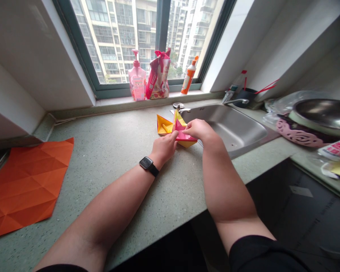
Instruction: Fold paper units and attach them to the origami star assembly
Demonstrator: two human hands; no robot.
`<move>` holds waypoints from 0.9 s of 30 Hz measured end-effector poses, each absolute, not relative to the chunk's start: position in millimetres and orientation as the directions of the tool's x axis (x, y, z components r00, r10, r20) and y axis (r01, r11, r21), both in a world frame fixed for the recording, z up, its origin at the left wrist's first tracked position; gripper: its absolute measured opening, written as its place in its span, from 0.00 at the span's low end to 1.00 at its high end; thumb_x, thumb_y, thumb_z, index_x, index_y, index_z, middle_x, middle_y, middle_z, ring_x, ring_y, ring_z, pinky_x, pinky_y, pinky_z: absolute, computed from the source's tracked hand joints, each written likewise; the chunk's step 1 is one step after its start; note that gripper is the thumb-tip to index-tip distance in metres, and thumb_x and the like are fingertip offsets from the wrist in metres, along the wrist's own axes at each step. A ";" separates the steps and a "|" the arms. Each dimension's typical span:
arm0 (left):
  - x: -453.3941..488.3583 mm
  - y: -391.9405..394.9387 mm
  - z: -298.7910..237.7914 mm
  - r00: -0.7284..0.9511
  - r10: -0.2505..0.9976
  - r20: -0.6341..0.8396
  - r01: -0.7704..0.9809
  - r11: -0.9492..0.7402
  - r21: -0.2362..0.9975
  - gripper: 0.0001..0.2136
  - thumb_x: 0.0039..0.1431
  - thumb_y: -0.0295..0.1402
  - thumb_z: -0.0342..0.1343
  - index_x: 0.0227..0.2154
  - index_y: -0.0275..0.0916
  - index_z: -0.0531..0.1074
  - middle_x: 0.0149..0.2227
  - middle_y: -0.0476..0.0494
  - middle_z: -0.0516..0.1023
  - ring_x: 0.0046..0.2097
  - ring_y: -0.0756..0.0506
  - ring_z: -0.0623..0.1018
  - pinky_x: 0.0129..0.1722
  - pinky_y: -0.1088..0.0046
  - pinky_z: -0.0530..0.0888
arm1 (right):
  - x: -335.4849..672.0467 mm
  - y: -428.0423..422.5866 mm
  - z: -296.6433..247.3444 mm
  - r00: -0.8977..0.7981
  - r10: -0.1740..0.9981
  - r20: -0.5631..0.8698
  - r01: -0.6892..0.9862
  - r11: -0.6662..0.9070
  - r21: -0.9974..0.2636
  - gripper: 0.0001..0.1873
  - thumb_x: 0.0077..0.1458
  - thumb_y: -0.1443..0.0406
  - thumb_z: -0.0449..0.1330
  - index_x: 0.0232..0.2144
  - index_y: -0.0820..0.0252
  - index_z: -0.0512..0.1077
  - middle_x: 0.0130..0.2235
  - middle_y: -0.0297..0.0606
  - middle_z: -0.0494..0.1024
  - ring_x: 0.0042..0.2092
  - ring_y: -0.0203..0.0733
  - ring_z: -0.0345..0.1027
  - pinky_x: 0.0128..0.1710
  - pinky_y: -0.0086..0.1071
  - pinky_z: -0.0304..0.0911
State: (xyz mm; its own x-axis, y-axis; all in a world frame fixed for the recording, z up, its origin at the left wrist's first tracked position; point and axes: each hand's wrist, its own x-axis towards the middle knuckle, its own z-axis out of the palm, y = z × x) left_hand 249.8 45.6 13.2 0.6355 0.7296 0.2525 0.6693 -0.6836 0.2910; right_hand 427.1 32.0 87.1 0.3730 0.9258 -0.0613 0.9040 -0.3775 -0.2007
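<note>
A folded paper piece, pink over yellow [182,136], lies on the speckled countertop [116,151] beside the sink. My left hand [164,148], with a black watch on the wrist, pinches its left edge with closed fingers. My right hand [198,130] presses down and grips its top right part. A second folded paper, yellow and orange [163,125], sits just behind and to the left, touching the first.
A creased orange paper sheet [25,185] lies flat at the left. The steel sink [229,126] with a tap is on the right. A pink pump bottle [137,78], a pink bag [158,75] and an orange bottle [189,76] stand on the windowsill. A pan [323,113] sits far right.
</note>
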 end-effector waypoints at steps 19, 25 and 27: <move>247.1 53.8 6.3 0.683 0.694 0.226 0.652 -0.720 0.238 0.16 0.78 0.33 0.50 0.44 0.42 0.85 0.48 0.39 0.87 0.49 0.39 0.85 0.45 0.65 0.77 | 415.6 38.9 88.3 0.388 0.908 -0.161 0.911 -0.404 -0.086 0.08 0.56 0.61 0.70 0.37 0.58 0.86 0.36 0.45 0.86 0.38 0.47 0.79 0.35 0.35 0.64; 247.2 55.2 2.8 0.682 0.694 0.232 0.653 -0.720 0.234 0.15 0.77 0.33 0.52 0.45 0.42 0.86 0.47 0.39 0.88 0.49 0.38 0.86 0.46 0.65 0.78 | 416.4 36.2 85.2 0.365 0.921 -0.133 0.921 -0.378 -0.096 0.06 0.57 0.61 0.70 0.32 0.56 0.85 0.33 0.43 0.85 0.37 0.47 0.78 0.35 0.35 0.64; 247.0 55.3 2.6 0.681 0.692 0.238 0.651 -0.722 0.237 0.14 0.77 0.34 0.52 0.45 0.42 0.86 0.47 0.38 0.88 0.49 0.38 0.86 0.46 0.65 0.78 | 417.6 34.3 85.5 0.362 0.925 -0.114 0.919 -0.375 -0.121 0.08 0.57 0.58 0.71 0.31 0.56 0.85 0.32 0.42 0.85 0.36 0.47 0.78 0.35 0.35 0.64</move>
